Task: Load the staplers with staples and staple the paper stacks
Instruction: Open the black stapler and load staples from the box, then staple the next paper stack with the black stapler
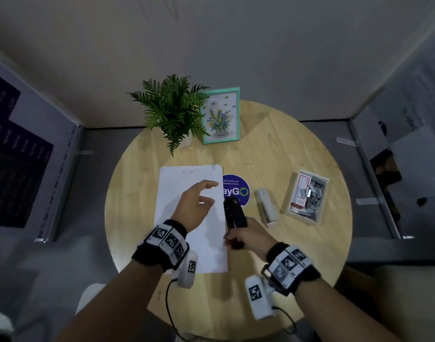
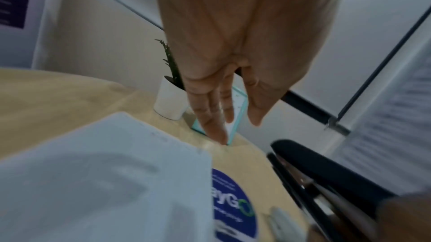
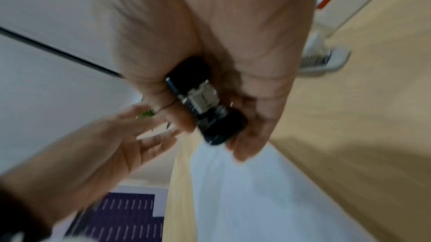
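The right hand (image 1: 246,236) holds the black plastic stapler (image 1: 234,213) by its back end, with the fingers wrapped round it. The stapler is up off the round pale wooden table (image 1: 298,243), just beside the right edge of the white paper stack (image 1: 186,218). The left hand (image 1: 195,206) floats over the paper with its fingers spread and loose, holding nothing.

It looks like the stapler is about to go to the paper, or get opened for staples. I cannot tell if it has staples inside yet.

To do this well, the left hand should press flat on the paper so the sheets do not slide. The stapler's mouth should slip over a corner, with every sheet inside. Then push down hard, one time. Keep fingers out of the mouth!

A cream-white stapler (image 1: 266,206) lies on the table close by. Past it sits a shallow wooden tray of grey staple strips (image 1: 308,196).
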Demonstrator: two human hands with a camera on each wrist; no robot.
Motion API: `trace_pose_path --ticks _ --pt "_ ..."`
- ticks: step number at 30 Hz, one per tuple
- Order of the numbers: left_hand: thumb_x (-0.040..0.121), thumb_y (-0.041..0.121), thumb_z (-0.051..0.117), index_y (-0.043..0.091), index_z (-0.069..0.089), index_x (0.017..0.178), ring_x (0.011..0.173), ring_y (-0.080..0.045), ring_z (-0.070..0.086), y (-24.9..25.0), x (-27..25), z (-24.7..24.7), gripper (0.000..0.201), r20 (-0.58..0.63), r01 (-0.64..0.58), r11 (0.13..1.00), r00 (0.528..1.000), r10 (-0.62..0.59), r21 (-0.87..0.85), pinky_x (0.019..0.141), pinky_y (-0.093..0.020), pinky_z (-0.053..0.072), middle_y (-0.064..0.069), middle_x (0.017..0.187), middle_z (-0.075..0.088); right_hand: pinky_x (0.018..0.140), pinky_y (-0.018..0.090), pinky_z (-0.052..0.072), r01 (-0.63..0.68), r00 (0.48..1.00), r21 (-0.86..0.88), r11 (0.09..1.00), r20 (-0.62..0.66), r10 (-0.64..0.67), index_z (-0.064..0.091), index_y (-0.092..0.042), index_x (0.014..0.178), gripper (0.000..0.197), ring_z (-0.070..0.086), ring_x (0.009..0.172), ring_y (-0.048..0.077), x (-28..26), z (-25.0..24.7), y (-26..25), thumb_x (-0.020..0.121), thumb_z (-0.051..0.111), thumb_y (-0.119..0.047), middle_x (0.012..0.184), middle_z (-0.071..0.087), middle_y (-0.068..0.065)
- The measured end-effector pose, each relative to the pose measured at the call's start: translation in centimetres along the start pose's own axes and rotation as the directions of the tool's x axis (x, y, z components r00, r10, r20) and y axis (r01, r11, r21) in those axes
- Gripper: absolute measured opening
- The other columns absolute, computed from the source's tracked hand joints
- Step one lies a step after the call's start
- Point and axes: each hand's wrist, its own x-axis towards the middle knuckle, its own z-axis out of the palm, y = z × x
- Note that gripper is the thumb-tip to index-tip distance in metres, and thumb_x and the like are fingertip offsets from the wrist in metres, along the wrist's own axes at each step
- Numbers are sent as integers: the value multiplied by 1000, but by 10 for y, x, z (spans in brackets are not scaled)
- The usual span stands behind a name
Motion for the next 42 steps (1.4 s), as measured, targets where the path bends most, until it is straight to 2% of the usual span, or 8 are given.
trace_pose_path --ticks 7,13,18,22,25,30,35,42 --pt "94 12 52 19 44 137 125 -29 49 -52 67 -40 44 152 76 837 971 -186 542 105 -39 41 -12 141 44 60 25 40 48 947 -333 942 -284 -149 47 -10 105 31 57 83 25 47 83 23 78 60 -14 97 58 8" --pt "91 8 54 20 37 142 132 -35 37 -61 128 -44 54 255 -104 632 955 -152 768 106 -46 40 -14 144 37 117 42 24 -23 994 -617 787 -100 -49 0 -17 153 86 18 147 34 63 105 57 84 51 -23 162 3 10" --pt "84 1 57 25 25 148 145 -32 19 -59 148 -31 75 379 -276 502 918 -114 820 109 -51 36 -8 157 19 121 48 1 111 985 -780 616 3 -173 13 -18 152 76 -1 151 20 53 74 59 85 49 -17 162 12 0" --pt "75 10 74 27 26 146 134 -36 34 -73 142 -27 87 380 -266 406 895 -232 874 103 -55 40 -10 147 29 119 47 18 139 983 -791 595 38 -178 38 -23 141 67 26 145 21 56 48 50 77 53 -34 153 35 -2" --pt "70 24 81 23 28 141 128 -35 41 -86 133 -31 88 353 -256 356 904 -241 899 101 -54 39 -10 139 36 95 43 46 129 971 -724 677 -47 -236 54 -29 117 49 60 103 25 59 42 34 68 51 -36 113 59 -4" --pt "76 39 74 20 49 126 119 -29 56 -96 123 -53 59 331 -176 424 886 -326 888 107 -51 29 -4 124 63 79 28 45 119 938 -633 765 -182 -296 59 -31 98 32 59 87 15 64 35 36 70 53 -17 93 65 -10" --pt "76 24 74 11 64 84 88 -29 63 -85 95 -74 18 399 -108 801 901 -171 589 73 -30 44 -8 91 68 58 23 35 127 865 -279 952 -438 -244 51 -17 69 33 47 61 13 58 38 24 73 73 -41 67 54 -6" --pt "89 22 63 23 72 100 88 -17 69 -29 36 -93 15 404 -229 941 907 114 249 80 -33 52 3 94 75 82 35 51 518 768 375 769 -599 -226 61 -18 117 51 64 93 21 11 46 -58 92 42 -58 99 68 4"
